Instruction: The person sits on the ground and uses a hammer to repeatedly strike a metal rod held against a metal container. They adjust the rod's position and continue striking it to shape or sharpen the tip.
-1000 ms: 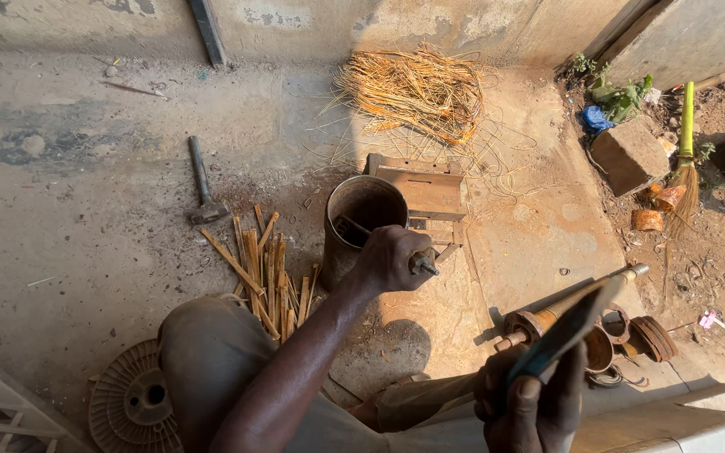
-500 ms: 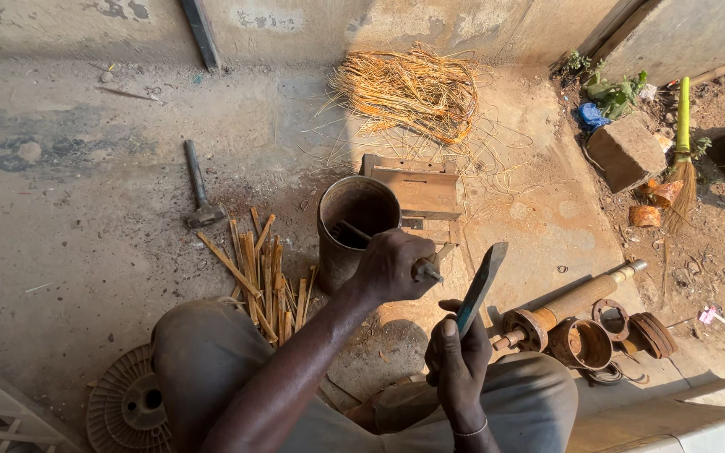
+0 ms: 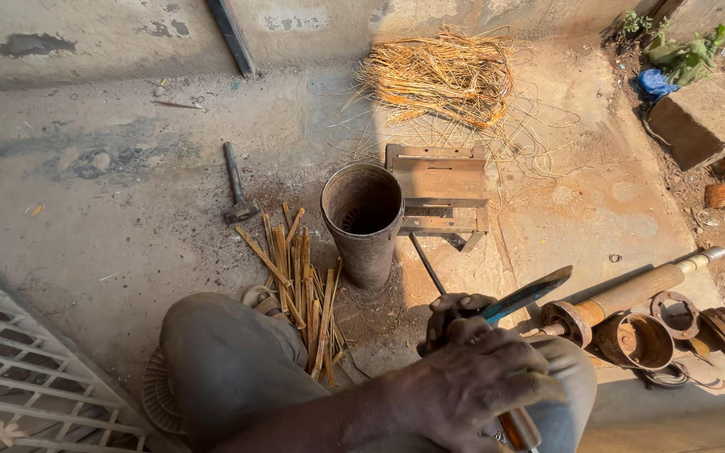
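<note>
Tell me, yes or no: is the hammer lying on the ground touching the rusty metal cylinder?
No, the dark hammer lies on bare concrete apart from the rusty upright cylinder.

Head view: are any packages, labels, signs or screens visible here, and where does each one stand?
No package, label, sign or screen shows. The nearest thing is a crumpled blue bag, top right by the plants, beside a stone block. The left hand and right hand hold only a blade.

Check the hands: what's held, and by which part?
The left hand grips a thin stick at its near end. The right hand, mostly hidden behind it, holds a blue-bladed knife by its handle end.
</note>
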A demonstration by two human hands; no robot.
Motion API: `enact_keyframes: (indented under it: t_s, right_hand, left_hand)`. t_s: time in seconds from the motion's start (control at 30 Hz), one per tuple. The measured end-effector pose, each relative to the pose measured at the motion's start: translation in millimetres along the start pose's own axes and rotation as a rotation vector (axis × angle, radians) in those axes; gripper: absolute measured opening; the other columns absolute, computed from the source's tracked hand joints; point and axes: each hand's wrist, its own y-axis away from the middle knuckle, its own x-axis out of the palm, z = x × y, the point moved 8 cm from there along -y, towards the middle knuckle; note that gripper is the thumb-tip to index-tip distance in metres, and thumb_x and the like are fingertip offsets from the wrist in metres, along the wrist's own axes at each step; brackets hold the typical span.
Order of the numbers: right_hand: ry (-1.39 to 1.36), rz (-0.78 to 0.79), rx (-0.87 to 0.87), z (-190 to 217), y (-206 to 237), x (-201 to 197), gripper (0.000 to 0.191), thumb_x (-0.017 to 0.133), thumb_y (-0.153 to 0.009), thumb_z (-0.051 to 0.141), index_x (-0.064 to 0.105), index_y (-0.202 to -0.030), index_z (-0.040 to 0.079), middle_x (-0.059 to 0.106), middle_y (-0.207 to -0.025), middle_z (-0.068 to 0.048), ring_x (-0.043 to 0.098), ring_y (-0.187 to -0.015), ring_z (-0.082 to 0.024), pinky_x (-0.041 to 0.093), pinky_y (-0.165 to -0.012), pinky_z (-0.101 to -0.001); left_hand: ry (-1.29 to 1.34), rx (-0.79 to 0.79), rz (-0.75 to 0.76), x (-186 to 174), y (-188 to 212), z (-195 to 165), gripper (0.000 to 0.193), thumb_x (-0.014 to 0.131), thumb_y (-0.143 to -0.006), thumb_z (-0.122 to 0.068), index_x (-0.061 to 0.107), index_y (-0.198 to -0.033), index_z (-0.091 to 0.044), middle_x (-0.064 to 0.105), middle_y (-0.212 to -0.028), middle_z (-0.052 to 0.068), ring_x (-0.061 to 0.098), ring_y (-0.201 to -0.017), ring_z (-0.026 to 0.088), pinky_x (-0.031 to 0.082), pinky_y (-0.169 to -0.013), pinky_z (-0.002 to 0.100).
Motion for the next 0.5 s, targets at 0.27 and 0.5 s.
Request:
enact_keyframes:
  t_s: [0.27,0.5]
  right_hand:
    - [-0.130,0.021,0.068,24.1,-2.3,-8.8,0.032,0.062,-0.106,0.034,0.043,-0.120,0.012,0.063,-0.091,-0.012,0.052,-0.063,-0.012,0.044,-0.046,-0.0228]
    - [-0.214,-0.002,0.156,19.5,-2.5,-19.5,0.027,0.057,-0.108,0.033,0.044,-0.121,0.012,0.062,-0.090,-0.011,0.049,-0.061,-0.012,0.041,-0.046,-0.0232]
  left_hand:
    - [-0.260,-1.175,-1.055,-115.4,129.4,242.1,0.105,0.087,-0.075,-0.023,0.025,-0.149,0.015,0.033,-0.150,0.038,0.034,-0.139,0.046,0.028,-0.113,0.054]
    - [0.035,-1.265,-0.978,-51.9,177.1,287.2,0.089,0.067,-0.075,-0.001,0.031,-0.155,0.016,0.048,-0.146,0.041,0.055,-0.113,0.037,0.045,-0.095,0.045]
